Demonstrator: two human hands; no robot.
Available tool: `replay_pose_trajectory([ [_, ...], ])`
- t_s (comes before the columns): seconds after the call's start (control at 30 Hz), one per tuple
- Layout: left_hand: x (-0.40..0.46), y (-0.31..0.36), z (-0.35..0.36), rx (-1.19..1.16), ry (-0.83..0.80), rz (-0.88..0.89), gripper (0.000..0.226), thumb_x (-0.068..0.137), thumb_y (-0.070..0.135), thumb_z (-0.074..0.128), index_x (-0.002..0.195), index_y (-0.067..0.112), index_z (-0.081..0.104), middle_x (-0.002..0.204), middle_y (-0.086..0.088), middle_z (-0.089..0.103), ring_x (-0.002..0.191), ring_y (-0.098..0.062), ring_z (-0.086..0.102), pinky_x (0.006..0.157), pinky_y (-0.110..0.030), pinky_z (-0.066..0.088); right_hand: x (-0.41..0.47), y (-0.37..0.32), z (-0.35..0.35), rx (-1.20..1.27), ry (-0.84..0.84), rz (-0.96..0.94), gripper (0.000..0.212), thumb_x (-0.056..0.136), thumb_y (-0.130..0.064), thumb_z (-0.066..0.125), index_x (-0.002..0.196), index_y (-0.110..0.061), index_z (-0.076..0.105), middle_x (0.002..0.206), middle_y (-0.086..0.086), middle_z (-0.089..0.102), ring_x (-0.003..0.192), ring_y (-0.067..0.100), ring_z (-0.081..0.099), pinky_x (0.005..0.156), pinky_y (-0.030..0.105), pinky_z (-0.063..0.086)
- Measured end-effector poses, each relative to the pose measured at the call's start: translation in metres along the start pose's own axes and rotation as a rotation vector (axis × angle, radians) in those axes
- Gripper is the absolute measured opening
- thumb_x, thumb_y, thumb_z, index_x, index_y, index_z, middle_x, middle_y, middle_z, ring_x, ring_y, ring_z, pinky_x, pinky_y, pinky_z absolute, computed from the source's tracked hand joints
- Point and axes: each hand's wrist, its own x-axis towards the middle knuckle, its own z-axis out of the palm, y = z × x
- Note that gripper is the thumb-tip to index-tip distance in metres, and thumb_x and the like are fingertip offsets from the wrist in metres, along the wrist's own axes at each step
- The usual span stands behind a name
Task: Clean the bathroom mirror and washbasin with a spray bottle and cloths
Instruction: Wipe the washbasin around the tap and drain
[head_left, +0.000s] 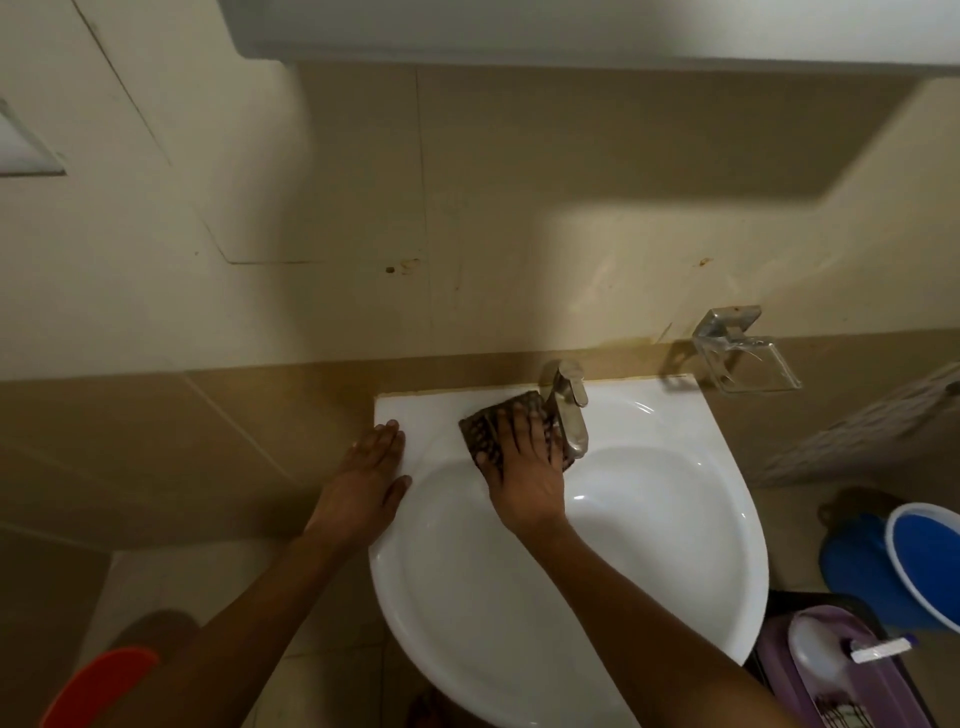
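Right hand (524, 467) is pressed flat on a dark patterned cloth (491, 423), fingers spread over it and pushing it against the back ledge of the washbasin (675, 519), just left of the tap (566, 410) — looks like the ledge around the tap base is the bit being scrubbed. Left hand (371, 475) holds nothing; it lies palm down with straight fingers on the basin's left rim, probably as a brace while leaning in. Both arms reach forward from below, the right one angled across the bowl. No spray bottle in clear view — there's a purple tub (841, 686) and a blue bucket (924, 561) on the floor to the right.
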Motion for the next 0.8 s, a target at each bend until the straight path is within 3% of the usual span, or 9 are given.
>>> replay_pose_trajectory([
  [0.17, -0.001, 0.0, -0.001, -0.013, -0.021, 0.001, 0.085, 0.086, 0.06, 0.003, 0.154, 0.01, 0.009, 0.163, -0.006, 0.004, 0.151, -0.021, 0.004, 0.123, -0.039, 0.01, 0.022, -0.045, 0.008, 0.045, -0.087, 0.049, 0.063, 0.104, -0.05, 0.021, 0.159, -0.022, 0.011, 0.167, 0.005, 0.006, 0.154, 0.024, -0.001, 0.121, 0.048, -0.006],
  [0.37, -0.012, -0.008, 0.0, -0.128, 0.045, 0.012, 0.073, 0.094, 0.053, 0.024, 0.155, 0.013, 0.017, 0.162, -0.008, 0.021, 0.15, -0.021, 0.017, 0.122, -0.042, 0.019, 0.015, -0.099, 0.015, 0.118, -0.084, -0.201, 0.067, 0.102, -0.053, 0.003, 0.153, -0.023, 0.033, 0.162, 0.003, 0.027, 0.152, 0.025, 0.014, 0.12, 0.054, 0.011],
  [0.43, -0.02, -0.011, 0.0, -0.143, 0.064, 0.007, 0.071, 0.095, 0.051, 0.025, 0.154, 0.012, 0.019, 0.161, -0.008, 0.024, 0.149, -0.02, 0.019, 0.122, -0.039, 0.018, 0.011, -0.095, 0.016, 0.123, -0.086, -0.271, 0.061, 0.103, -0.051, 0.012, 0.152, -0.024, 0.037, 0.161, 0.001, 0.029, 0.152, 0.023, 0.013, 0.12, 0.052, 0.009],
  [0.53, -0.028, -0.011, -0.001, -0.141, 0.055, -0.004, 0.076, 0.093, 0.055, 0.015, 0.154, 0.011, 0.014, 0.162, -0.01, 0.017, 0.15, -0.019, 0.013, 0.121, -0.031, 0.006, 0.011, -0.071, 0.017, 0.017, -0.123, -0.371, 0.06, 0.101, -0.056, 0.021, 0.155, -0.03, 0.027, 0.164, -0.002, 0.02, 0.153, 0.022, 0.005, 0.119, 0.06, 0.006],
  [0.63, -0.033, -0.011, -0.003, -0.141, 0.03, -0.021, 0.081, 0.088, 0.057, 0.005, 0.153, 0.009, 0.011, 0.162, -0.01, 0.011, 0.15, -0.019, 0.009, 0.118, -0.026, -0.003, 0.02, -0.065, 0.013, -0.045, -0.169, -0.285, 0.062, 0.1, -0.061, 0.02, 0.156, -0.035, 0.016, 0.167, -0.005, 0.008, 0.153, 0.022, -0.009, 0.117, 0.064, -0.006],
  [0.8, -0.041, -0.012, 0.0, -0.226, 0.063, -0.028, 0.073, 0.093, 0.05, 0.01, 0.151, 0.007, 0.021, 0.159, -0.013, 0.024, 0.148, -0.024, 0.021, 0.12, -0.031, 0.007, 0.031, -0.1, 0.015, -0.025, -0.187, -0.076, 0.061, 0.1, -0.06, 0.013, 0.157, -0.037, 0.011, 0.167, -0.005, -0.001, 0.152, 0.027, -0.017, 0.113, 0.066, -0.015],
])
